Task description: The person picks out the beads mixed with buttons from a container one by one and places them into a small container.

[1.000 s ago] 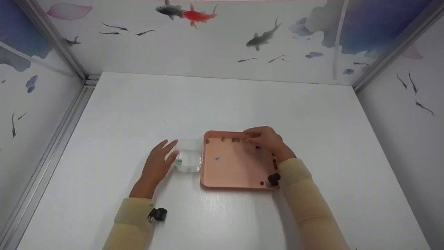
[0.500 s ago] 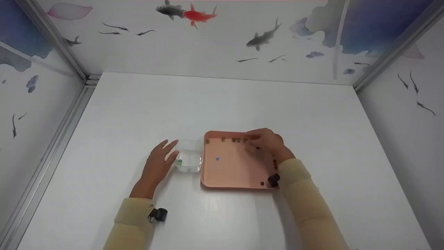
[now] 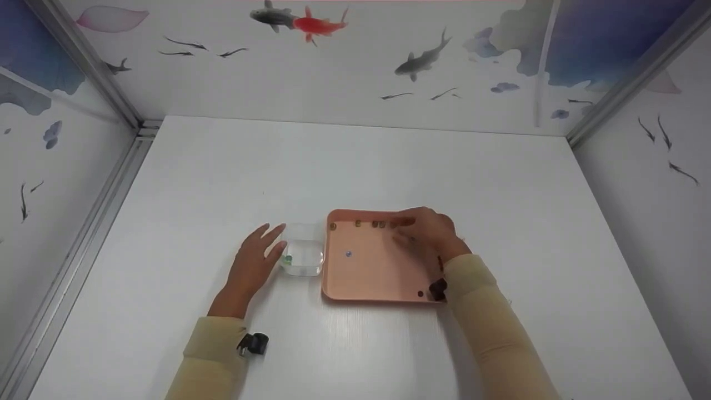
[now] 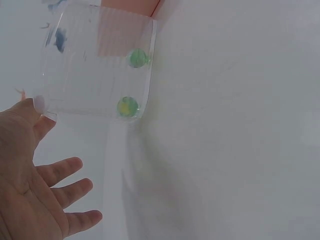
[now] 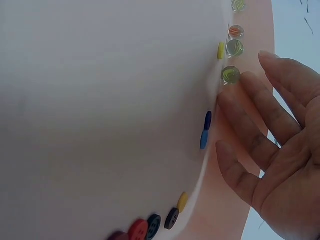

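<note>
My left hand (image 3: pixel 255 264) is at the left side of a clear plastic box (image 3: pixel 304 271), fingers spread, with fingertips at its wall. Two green marbles lie in the box; one green-yellow marble (image 4: pixel 128 106) is in the corner nearest the hand. My right hand (image 3: pixel 427 228) reaches over the far right part of a pink tray (image 3: pixel 377 278). Its fingers are extended, and one fingertip is right at a green marble (image 5: pixel 231 75) by the tray wall. More marbles, including a red-streaked marble (image 5: pixel 236 32), line that wall. No thing is held in the right palm.
Flat buttons lie along the tray's edges, among them a red button (image 5: pixel 138 229), a light-blue button (image 5: pixel 204 139) and a yellow button (image 5: pixel 182 202). A small bluish round piece (image 3: pixel 349 254) lies inside the tray. Printed white walls enclose the white table (image 3: pixel 222 166).
My right hand has shifted slightly down at the tray's far edge, and its lower fingers have spread apart. The left hand and the clear box stay put.
</note>
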The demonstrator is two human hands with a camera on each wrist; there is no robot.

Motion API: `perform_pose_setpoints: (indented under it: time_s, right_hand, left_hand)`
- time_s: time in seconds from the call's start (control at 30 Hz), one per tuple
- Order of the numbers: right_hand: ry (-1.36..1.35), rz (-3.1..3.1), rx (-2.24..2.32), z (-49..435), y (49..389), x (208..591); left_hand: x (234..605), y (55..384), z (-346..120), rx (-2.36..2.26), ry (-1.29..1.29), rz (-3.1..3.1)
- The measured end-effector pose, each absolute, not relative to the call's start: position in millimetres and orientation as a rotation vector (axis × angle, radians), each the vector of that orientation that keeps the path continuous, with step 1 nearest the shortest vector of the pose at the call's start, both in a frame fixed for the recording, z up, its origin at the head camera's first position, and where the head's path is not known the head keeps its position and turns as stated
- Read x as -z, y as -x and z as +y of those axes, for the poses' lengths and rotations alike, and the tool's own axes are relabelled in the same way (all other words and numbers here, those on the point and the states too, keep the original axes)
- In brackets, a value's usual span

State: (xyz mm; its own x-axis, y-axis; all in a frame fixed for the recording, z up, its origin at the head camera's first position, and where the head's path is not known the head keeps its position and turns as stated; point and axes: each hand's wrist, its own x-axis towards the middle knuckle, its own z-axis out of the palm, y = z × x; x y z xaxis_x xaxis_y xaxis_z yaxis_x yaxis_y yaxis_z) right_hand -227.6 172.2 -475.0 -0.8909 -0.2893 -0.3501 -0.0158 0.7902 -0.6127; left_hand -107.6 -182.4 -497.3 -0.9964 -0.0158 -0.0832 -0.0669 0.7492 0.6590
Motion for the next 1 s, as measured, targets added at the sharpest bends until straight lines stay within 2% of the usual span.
perform_pose_setpoints:
  time_s: [0.33, 1.0]
  right_hand:
    - [0.338, 2.535, 0.917, 172.1, 226.4, 475.4]
    - [0.261, 2.635, 0.686, 163.7, 224.6, 476.8]
  left_hand:
    - [498.0, 107.8, -184.7, -1.093, 0.038, 2.872]
    - [496.3, 107.8, -184.2, -1.089, 0.043, 2.882]
